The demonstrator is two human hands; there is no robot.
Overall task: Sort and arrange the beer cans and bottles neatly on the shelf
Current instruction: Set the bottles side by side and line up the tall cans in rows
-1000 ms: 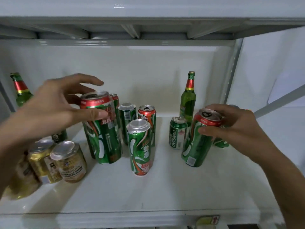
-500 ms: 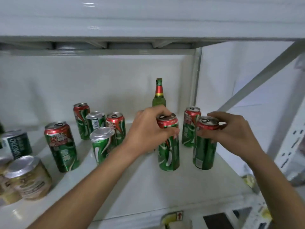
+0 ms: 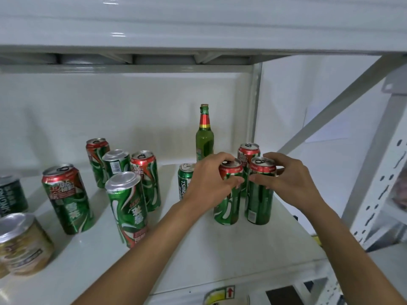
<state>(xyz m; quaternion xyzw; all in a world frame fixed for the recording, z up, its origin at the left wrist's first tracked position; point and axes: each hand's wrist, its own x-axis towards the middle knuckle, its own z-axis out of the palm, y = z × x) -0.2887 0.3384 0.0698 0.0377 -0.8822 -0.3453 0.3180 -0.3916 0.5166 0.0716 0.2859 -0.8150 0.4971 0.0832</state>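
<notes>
Toward shelf (image 3: 220,249) right end, head cam: left hand (image 3: 209,183) grips one tall green can (image 3: 229,201) & right hand (image 3: 293,181) grips its twin (image 3: 259,199), both upright, near-touching, prob. grouping matching cans w/ third can (image 3: 247,153) behind.

The left hand (image 3: 209,181) covered the upper left side of the red-topped can (image 3: 229,194) it held and most of the Tsingtao can (image 3: 184,180) behind it, of which only a strip of lettering and part of the lid showed, and it also hid the lower body of the green bottle (image 3: 204,137). The far can (image 3: 247,153) by the corner post was largely masked by the two held cans, and the right hand (image 3: 288,179) hid the right side of its own can (image 3: 259,194). At the left edge the dark green can (image 3: 11,194) and the gold can (image 3: 22,243) were cut off, their print too blurred to read
</notes>
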